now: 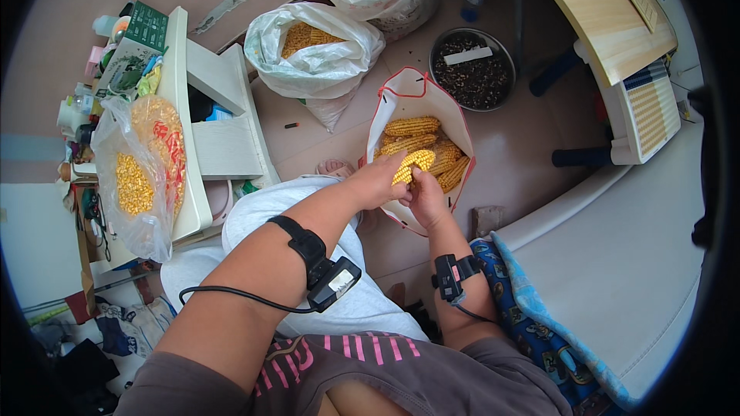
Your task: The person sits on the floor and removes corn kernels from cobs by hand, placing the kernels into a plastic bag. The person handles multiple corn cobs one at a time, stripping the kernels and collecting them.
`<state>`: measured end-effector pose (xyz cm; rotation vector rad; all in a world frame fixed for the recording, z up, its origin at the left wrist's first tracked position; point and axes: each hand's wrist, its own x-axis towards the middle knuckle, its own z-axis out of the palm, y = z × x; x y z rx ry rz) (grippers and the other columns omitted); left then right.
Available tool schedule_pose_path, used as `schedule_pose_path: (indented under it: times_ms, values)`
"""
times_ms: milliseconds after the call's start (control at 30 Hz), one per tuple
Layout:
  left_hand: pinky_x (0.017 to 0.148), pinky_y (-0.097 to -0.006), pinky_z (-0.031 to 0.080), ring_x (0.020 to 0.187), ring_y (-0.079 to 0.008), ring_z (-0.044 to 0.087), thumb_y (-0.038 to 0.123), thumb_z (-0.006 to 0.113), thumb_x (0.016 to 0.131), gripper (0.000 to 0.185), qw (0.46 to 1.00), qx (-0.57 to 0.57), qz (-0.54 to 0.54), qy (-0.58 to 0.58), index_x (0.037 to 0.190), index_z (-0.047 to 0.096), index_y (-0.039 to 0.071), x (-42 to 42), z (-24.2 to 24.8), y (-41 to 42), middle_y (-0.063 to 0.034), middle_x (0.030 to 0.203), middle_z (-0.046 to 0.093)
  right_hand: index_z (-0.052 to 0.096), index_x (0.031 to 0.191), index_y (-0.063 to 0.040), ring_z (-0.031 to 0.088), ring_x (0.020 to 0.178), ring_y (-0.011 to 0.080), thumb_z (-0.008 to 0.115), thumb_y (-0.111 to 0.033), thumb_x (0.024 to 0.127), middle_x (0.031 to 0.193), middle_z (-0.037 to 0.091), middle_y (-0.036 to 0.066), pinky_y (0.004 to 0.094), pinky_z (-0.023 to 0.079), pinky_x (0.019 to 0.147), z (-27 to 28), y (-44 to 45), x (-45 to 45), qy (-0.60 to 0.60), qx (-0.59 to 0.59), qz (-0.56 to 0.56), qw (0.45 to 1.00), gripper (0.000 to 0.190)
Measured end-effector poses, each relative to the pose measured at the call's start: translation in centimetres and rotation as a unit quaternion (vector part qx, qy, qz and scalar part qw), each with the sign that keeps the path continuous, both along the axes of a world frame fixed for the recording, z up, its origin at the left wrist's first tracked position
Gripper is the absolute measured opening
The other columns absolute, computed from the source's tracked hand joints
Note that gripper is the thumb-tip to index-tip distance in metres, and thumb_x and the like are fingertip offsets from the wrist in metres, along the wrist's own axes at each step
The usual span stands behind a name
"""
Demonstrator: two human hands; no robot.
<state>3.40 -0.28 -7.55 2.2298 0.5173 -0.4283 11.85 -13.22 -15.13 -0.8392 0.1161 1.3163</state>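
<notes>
My left hand [380,184] grips a yellow ear of dried corn [417,160] above an upright white bag with red edging [448,105]. My right hand [426,201] has its thumb and fingers on the near end of the same ear. Part of that ear is hidden behind my fingers. Inside the bag lie several more ears of corn [411,125], kernels still on their cobs. Both forearms carry a strapped black device with a cable.
A white woven sack of kernels [315,81] and a second sack [399,6] stand beyond. A metal basin [511,84] of dark soil is at the right. Plastic bags of kernels [134,185] lie on a white table [193,202]. A wooden-topped desk [613,40] is at upper right.
</notes>
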Motion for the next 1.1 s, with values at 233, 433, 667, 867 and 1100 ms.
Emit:
schedule_pose_path:
  times_ms: [233,433,667,867,1100]
  values:
    - [0.097,-0.0438,0.043,0.113,-0.0426,0.053,0.029,0.065,0.079,0.077,0.999,0.020,-0.016,0.046,0.142,0.030,0.002,0.5,1.5,-0.4,-0.0275,0.130,0.047,0.054,0.101,-0.009,0.053,0.057,0.0077,0.051,-0.041,0.096,0.078,0.059,0.000,0.0214,0.035,0.045,4.3,1.3,-0.1,-0.049,-0.142,0.010,0.989,0.032]
    - [0.095,-0.0426,0.045,0.111,-0.0417,0.054,0.027,0.065,0.078,0.074,1.000,0.020,-0.004,-0.011,0.140,0.033,0.001,-0.2,-0.6,0.1,-0.0279,0.122,0.054,0.054,0.091,-0.011,0.044,0.053,0.0072,0.055,-0.038,0.093,0.073,0.053,-0.002,0.0218,0.032,0.046,1.4,0.1,0.0,-0.016,-0.060,0.030,0.998,0.027]
    - [0.089,-0.0402,0.046,0.104,-0.0389,0.058,0.026,0.062,0.083,0.069,0.998,-0.039,0.041,-0.019,0.140,0.033,0.001,-0.1,-1.1,0.4,-0.0266,0.115,0.058,0.051,0.097,-0.013,0.039,0.053,0.0047,0.057,-0.040,0.093,0.072,0.051,-0.004,0.0192,0.029,0.048,1.2,0.0,0.1,-0.020,0.003,0.036,0.999,0.027]
    - [0.085,-0.0323,0.046,0.093,-0.0223,0.059,0.022,0.055,0.090,0.056,0.983,-0.166,0.079,0.023,0.139,0.036,0.003,0.2,-0.4,1.0,-0.0146,0.106,0.061,0.051,0.098,-0.016,0.035,0.051,0.0030,0.060,-0.046,0.091,0.070,0.047,-0.006,0.0178,0.026,0.046,0.7,-0.3,0.2,-0.033,0.027,0.078,0.996,0.032]
    - [0.086,-0.0312,0.045,0.093,-0.0208,0.058,0.018,0.054,0.089,0.062,0.965,-0.235,0.103,-0.043,0.144,0.030,0.005,-0.4,-2.1,1.3,-0.0112,0.103,0.061,0.052,0.101,-0.016,0.037,0.052,0.0028,0.058,-0.045,0.093,0.072,0.050,-0.005,0.0172,0.026,0.045,0.4,-0.2,0.4,-0.072,0.044,0.070,0.994,0.031]
